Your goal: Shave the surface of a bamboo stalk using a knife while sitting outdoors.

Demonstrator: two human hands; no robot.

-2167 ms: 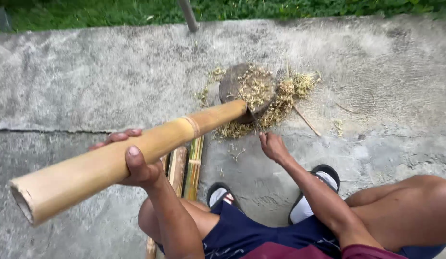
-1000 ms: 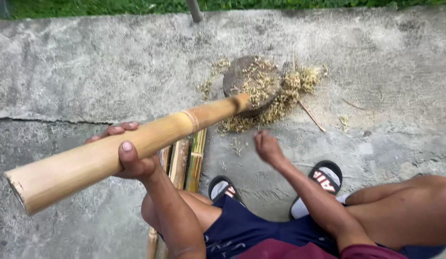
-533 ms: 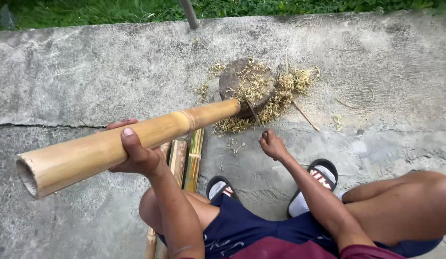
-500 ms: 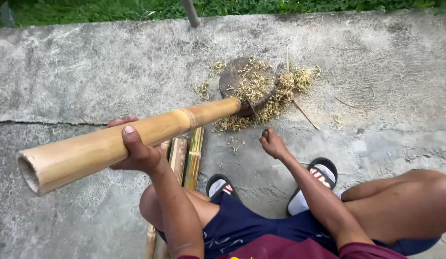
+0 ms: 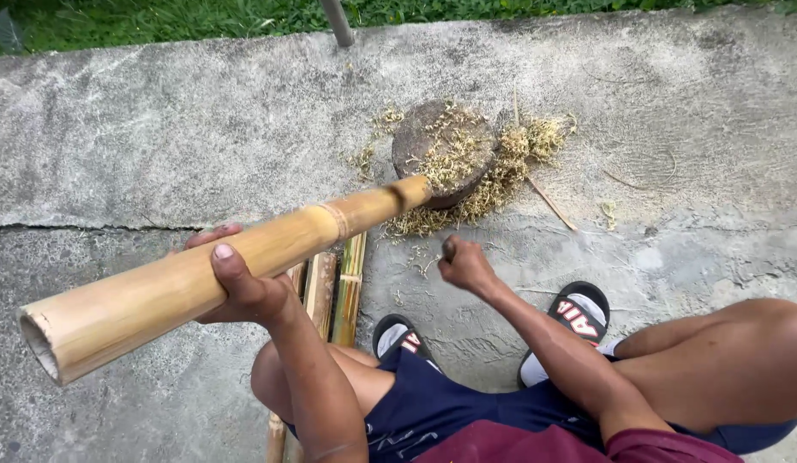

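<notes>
Left hand point(image 5: 240, 287) wraps thick bamboo pole point(image 5: 218, 266), far tip propped on round wood block point(image 5: 441, 150) mid-slab for support. Right hand point(image 5: 465, 264) fisted on dark handle, blade unseen; split strips point(image 5: 334, 287) parked underneath.

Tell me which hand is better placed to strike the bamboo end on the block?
Probably the right hand: it is free beside the bamboo pole's far end on the wooden block; the left hand grips the pole.
</notes>
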